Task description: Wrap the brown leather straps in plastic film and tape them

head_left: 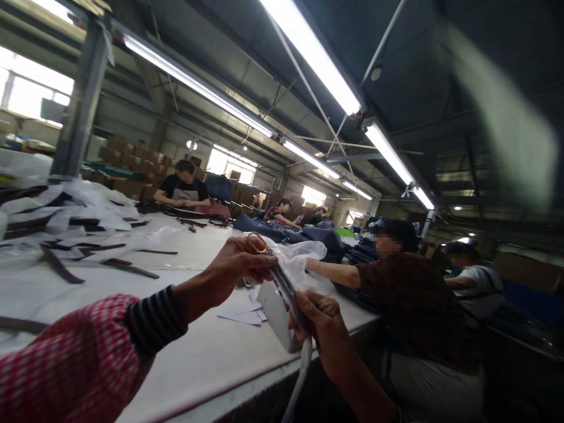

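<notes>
My left hand (235,267) pinches the upper end of a grey strap (285,283) above the front part of the table. A gold-coloured metal loop (258,242) shows at its fingertips; what it belongs to is hidden. Lower down, my right hand (321,326) is closed around the same strap, thumb on top. From below that hand a pale tail (302,376) of the strap hangs past the table edge. Behind the strap stands a white, rounded object (274,311), partly covered, with white paper strips (247,315) beside it.
Dark straps with white wrapping (88,217) lie heaped on the left of the white table (194,358). Dark blue bags or fabric (326,238) and clear plastic (304,252) are at the back. A co-worker (409,294) reaches in from the right; other people work farther off.
</notes>
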Available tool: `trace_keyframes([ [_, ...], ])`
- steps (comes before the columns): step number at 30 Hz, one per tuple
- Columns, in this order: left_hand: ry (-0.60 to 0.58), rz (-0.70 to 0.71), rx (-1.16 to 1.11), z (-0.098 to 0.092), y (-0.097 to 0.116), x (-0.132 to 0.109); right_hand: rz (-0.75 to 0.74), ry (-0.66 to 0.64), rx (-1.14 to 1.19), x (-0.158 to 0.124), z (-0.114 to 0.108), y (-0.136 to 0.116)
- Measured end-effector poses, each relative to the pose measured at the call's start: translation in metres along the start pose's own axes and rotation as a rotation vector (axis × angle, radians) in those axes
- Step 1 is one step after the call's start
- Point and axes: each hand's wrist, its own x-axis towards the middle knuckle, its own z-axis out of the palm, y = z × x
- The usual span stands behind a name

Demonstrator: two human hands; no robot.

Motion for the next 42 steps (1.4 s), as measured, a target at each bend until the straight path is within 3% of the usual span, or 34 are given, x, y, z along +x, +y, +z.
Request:
trace_keyframes([
  [5,-0.045,0.087,0.033,0.012,0.014,0.004,-0.054,0.052,0.033,0.007,-0.004,-0.014],
  [10,-0.112,0.214,-0.011,0.042,0.050,0.013,-0.207,0.129,0.034,0.019,-0.006,-0.051],
  [13,-0.155,0.270,-0.020,0.063,0.073,0.012,-0.309,0.204,-0.049,0.023,-0.011,-0.081],
  [16,-0.175,0.255,-0.017,0.072,0.079,0.009,-0.390,0.250,-0.248,0.016,-0.026,-0.102],
  [19,-0.152,0.203,-0.041,0.064,0.065,0.009,-0.421,0.236,-0.534,0.002,-0.046,-0.110],
  [22,-0.122,0.159,-0.049,0.044,0.042,0.011,-0.392,0.196,-0.724,-0.013,-0.062,-0.106],
  [25,-0.140,0.093,0.103,0.024,0.029,0.008,-0.391,0.129,-0.791,-0.023,-0.065,-0.096],
  [27,-0.185,0.124,0.247,0.017,0.029,0.004,-0.365,0.065,-0.817,-0.026,-0.061,-0.090],
  [29,-0.296,0.194,0.365,0.016,0.030,-0.001,-0.306,-0.024,-0.831,-0.026,-0.053,-0.086],
  [31,-0.499,0.184,0.451,0.018,0.025,-0.005,-0.262,-0.102,-0.817,-0.025,-0.046,-0.084],
  [33,-0.706,0.029,0.452,0.019,0.011,-0.010,-0.230,-0.152,-0.790,-0.022,-0.042,-0.082],
  [35,-0.803,-0.147,0.348,0.018,-0.008,-0.016,-0.163,-0.209,-0.748,-0.021,-0.042,-0.079],
  [39,-0.717,-0.310,0.177,0.006,-0.037,-0.036,0.036,-0.295,-0.615,-0.027,-0.053,-0.066],
  [42,-0.659,-0.379,0.102,-0.005,-0.047,-0.057,-0.013,-0.265,-0.686,-0.035,-0.066,-0.055],
])
